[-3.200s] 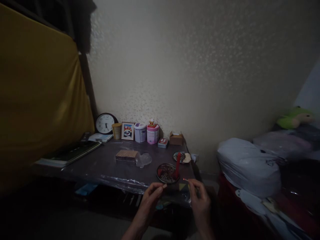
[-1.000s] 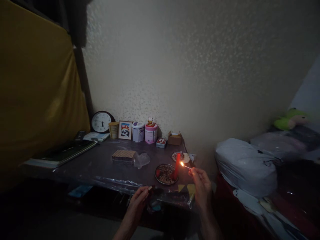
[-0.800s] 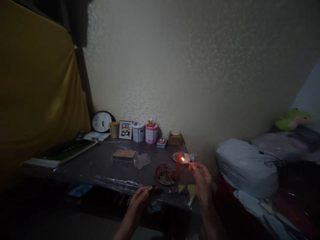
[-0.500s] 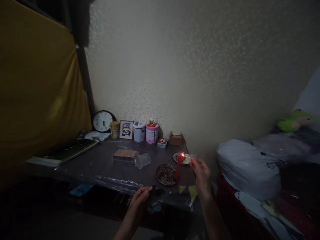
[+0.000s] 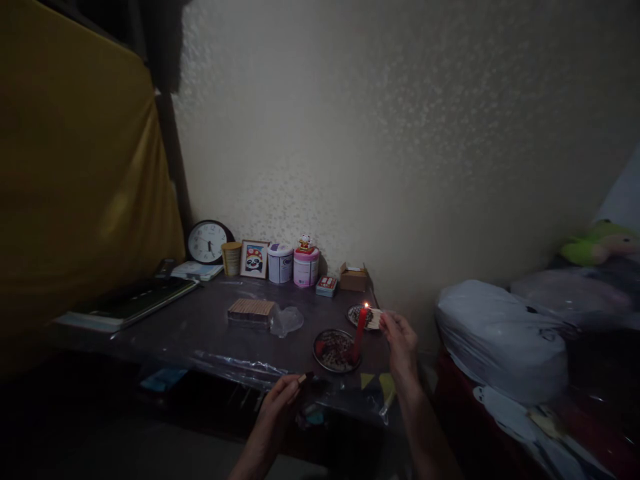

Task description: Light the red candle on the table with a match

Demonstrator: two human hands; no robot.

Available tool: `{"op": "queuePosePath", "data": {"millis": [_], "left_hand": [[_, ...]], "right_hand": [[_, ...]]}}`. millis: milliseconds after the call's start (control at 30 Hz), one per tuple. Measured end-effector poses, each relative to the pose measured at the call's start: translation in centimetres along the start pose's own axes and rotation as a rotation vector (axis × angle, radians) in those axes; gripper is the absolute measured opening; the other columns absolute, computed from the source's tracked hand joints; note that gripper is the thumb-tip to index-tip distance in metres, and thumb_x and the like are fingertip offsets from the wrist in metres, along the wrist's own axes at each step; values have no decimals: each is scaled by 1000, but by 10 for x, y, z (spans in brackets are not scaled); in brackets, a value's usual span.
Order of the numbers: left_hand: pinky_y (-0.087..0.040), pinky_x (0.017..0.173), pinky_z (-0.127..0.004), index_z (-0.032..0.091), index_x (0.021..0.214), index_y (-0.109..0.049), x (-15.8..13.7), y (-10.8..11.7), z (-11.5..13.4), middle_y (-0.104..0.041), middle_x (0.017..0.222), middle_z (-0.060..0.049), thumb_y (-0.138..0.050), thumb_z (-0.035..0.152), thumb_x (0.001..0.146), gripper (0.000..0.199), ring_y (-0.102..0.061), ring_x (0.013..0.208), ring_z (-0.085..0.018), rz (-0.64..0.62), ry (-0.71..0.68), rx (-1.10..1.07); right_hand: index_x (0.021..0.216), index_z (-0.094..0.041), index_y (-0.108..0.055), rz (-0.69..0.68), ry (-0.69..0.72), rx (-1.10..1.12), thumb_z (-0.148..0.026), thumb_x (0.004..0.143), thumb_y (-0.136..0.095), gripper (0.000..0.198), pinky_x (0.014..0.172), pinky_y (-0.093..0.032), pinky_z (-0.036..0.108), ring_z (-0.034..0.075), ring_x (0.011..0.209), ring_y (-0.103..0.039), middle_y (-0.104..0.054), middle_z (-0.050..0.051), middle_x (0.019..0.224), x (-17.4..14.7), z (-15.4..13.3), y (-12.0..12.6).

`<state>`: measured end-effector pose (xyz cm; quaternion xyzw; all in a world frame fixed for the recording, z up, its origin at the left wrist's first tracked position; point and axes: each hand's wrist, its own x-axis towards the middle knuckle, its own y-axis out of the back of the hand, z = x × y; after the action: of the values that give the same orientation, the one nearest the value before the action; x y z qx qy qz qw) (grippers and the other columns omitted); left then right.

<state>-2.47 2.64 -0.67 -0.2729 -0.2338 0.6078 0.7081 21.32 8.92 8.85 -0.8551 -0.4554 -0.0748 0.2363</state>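
Note:
A red candle [image 5: 359, 333] stands upright at the right rim of a metal plate [image 5: 318, 360] strewn with dark and pale bits, a small flame at its tip. My right hand [image 5: 400, 337] is just right of the candle, fingers pinched on a thin match whose outline blurs into pale sticks [image 5: 373, 320] behind. Those sticks lie on a second plate [image 5: 354, 323]. In front of the table edge, my left hand [image 5: 280, 395] pinches a small matchbox [image 5: 304, 379], pale with a dark end, mostly covered by the fingers.
On the dark plastic-covered table [image 5: 200, 327] lie a wrapped block of small boxes [image 5: 251, 312] and crumpled clear plastic [image 5: 287, 321]. Along the wall stand a clock [image 5: 207, 241], a framed picture [image 5: 254, 259], two tubs [image 5: 305, 268] and a cardboard box [image 5: 353, 277]. White bags [image 5: 500, 337] are at right.
The bright flame at the match and candle top has shrunk to a small flame on the wick. My right hand has drawn slightly away; more of the matchbox shows in my left.

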Motion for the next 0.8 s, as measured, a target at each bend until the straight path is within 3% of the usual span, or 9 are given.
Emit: {"op": "queuePosePath", "data": {"millis": [567,800], "left_hand": [[-45,77,-27,17,77,-70,-5,-6,7,-70,80,-5,-77,34,61,24,-62,82,-20,25,24,3],[-46,77,-29,17,81,-70,-8,-5,7,-69,81,-6,-72,35,67,23,-61,82,-20,-13,11,27]], "right_hand": [[73,-22,-66,-15,-9,-14,-40,65,-69,20,63,-47,28,14,63,-57,-62,-3,68,2,7,-3],[67,-24,-66,-7,10,-20,-39,67,-68,15,60,-44,27,13,60,-53,-59,-4,64,4,8,-3]]}}
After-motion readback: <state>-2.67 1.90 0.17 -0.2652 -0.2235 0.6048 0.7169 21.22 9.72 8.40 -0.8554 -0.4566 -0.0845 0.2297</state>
